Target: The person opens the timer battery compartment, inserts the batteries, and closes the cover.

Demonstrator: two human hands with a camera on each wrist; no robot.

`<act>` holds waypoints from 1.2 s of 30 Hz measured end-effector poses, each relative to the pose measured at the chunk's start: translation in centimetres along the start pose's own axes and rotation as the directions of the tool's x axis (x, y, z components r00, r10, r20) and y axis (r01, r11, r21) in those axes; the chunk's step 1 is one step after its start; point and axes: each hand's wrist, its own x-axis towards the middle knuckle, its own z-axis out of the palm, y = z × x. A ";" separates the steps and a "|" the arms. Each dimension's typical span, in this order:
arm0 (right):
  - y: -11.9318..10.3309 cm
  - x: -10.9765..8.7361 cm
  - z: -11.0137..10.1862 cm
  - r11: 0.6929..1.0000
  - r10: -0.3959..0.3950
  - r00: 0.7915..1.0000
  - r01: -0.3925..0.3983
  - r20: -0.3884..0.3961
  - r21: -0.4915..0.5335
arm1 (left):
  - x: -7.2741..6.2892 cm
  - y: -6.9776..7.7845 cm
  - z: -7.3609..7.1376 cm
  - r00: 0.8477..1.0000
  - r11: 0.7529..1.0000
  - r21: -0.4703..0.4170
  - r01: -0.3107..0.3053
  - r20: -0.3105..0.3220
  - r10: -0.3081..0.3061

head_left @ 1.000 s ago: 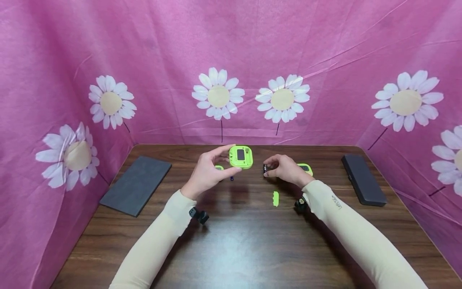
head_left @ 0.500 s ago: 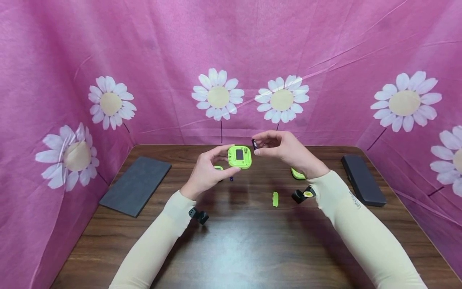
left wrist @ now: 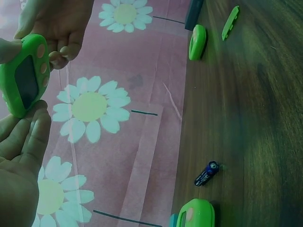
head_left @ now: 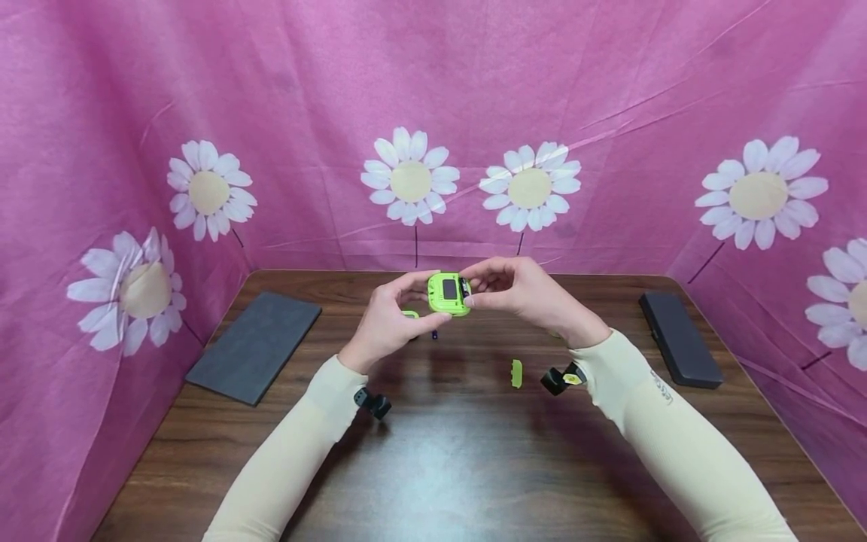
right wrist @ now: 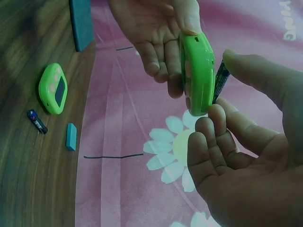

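My left hand (head_left: 386, 320) holds a lime-green digital timer (head_left: 447, 293) by its edges, above the table. Its back, with a dark rectangle, faces the head camera. In the left wrist view the front of this timer (left wrist: 26, 75) shows a grey screen and pink round buttons. Between thumb and fingers, my right hand (head_left: 528, 297) pinches a small dark battery (right wrist: 220, 82) against the timer's back, at the slot along its right side. How far the battery sits in the slot is hard to tell.
A green battery cover (head_left: 517, 373) lies on the wooden table. A loose battery (left wrist: 207, 173) lies near one more green timer (right wrist: 53, 88); another timer (left wrist: 198, 42) sits further right. A small teal block (right wrist: 71, 137), a grey board (head_left: 254, 348) and a dark case (head_left: 680, 339) are also there.
My right hand has lifted the battery from near the table and brought it left to the timer's back. The left hand and timer have stayed nearly still.
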 end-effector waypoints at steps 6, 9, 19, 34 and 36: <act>0.0 -0.1 0.3 0.998 -0.025 1.000 0.024 -0.017 -0.054 | 0.1 -0.1 0.1 1.000 1.000 -0.006 0.001 -0.011 -0.002; 0.0 -0.2 0.6 0.997 -0.030 0.999 0.027 -0.036 -0.072 | 0.1 -0.2 0.1 1.000 1.000 -0.006 0.007 -0.010 -0.007; 0.4 -0.5 1.0 1.000 -0.018 0.997 0.020 -0.080 0.014 | 0.1 -0.1 0.2 1.000 0.999 -0.037 0.021 -0.007 -0.021; 0.7 -0.6 1.1 0.991 0.079 0.996 -0.074 -0.045 0.110 | -0.1 0.2 0.3 1.000 0.996 -0.084 0.007 0.004 -0.006; 0.5 -0.6 1.2 0.993 0.076 0.996 -0.071 -0.048 0.093 | -0.1 0.2 0.3 1.000 0.997 -0.083 0.007 0.001 -0.007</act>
